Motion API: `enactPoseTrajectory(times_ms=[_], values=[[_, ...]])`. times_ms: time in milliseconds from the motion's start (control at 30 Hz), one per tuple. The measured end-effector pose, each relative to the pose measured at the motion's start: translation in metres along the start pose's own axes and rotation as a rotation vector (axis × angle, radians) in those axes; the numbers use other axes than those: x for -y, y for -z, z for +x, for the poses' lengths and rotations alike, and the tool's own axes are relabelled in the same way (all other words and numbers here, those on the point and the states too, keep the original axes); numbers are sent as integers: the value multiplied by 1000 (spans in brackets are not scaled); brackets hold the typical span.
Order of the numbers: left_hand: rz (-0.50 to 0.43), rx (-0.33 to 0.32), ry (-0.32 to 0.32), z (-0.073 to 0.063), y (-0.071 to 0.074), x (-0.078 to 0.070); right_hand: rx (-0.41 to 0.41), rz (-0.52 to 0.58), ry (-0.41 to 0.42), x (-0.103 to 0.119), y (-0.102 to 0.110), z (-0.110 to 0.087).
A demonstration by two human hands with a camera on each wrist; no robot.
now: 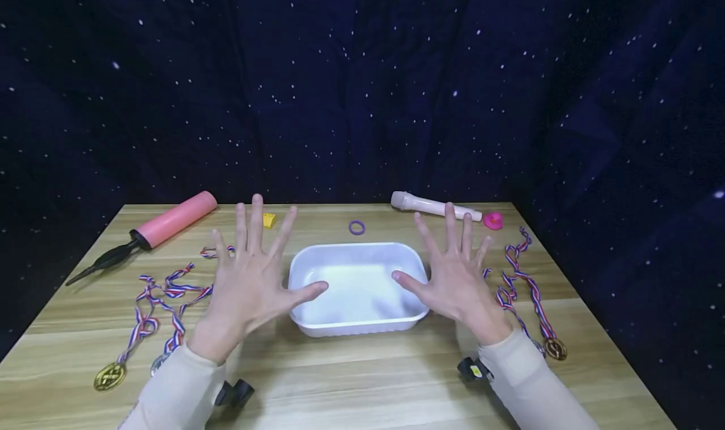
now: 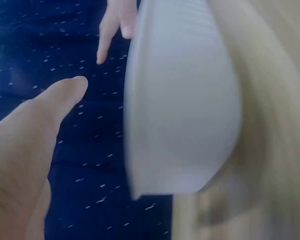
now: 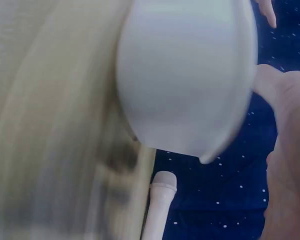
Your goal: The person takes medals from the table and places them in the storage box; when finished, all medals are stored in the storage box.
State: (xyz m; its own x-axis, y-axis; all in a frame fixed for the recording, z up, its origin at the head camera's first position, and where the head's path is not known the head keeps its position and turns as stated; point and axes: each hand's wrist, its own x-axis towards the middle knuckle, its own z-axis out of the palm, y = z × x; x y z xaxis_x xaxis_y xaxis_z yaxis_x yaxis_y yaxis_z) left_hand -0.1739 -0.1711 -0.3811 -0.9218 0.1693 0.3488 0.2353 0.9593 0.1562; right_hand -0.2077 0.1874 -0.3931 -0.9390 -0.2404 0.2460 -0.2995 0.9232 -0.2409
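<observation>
Both hands are spread with straight fingers over a white plastic basin [image 1: 362, 326] in the middle of the table. My left hand [image 1: 249, 285] hovers at the basin's left side, its thumb reaching over the rim. On the other side my right hand [image 1: 455, 285] mirrors it, thumb pointing inward over the rim. Neither hand holds anything. The basin has nothing visible inside but shadows. In the left wrist view the basin's side wall [image 2: 185, 100] appears beside the left thumb [image 2: 65, 95]; the right wrist view shows its opposite wall [image 3: 185, 75].
At left lie a pink balloon pump [image 1: 178, 219], a gold medal [image 1: 110, 376] and tangled striped ribbons [image 1: 175, 288]. Along the back are a yellow block [image 1: 269, 220], a purple ring [image 1: 357, 228], a white microphone [image 1: 430, 206] and a pink rubber duck [image 1: 493, 221]. A bronze medal [image 1: 555, 349] lies at right.
</observation>
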Motion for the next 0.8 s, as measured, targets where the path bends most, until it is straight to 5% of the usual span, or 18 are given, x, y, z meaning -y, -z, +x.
enactPoseTrajectory(times_ms=[233, 367, 567, 800], values=[[-163, -72, -66, -12, 48, 23, -54, 297, 72, -9, 10, -1], [-245, -127, -115, -30, 61, 39, -86, 555, 107, -15, 8, -4], [-308, -155, -195, -62, 46, 65, -75, 915, 124, -25, -2, -11], [-383, -84, -211, -96, 23, 98, -21, 1127, 83, -29, -23, -24]])
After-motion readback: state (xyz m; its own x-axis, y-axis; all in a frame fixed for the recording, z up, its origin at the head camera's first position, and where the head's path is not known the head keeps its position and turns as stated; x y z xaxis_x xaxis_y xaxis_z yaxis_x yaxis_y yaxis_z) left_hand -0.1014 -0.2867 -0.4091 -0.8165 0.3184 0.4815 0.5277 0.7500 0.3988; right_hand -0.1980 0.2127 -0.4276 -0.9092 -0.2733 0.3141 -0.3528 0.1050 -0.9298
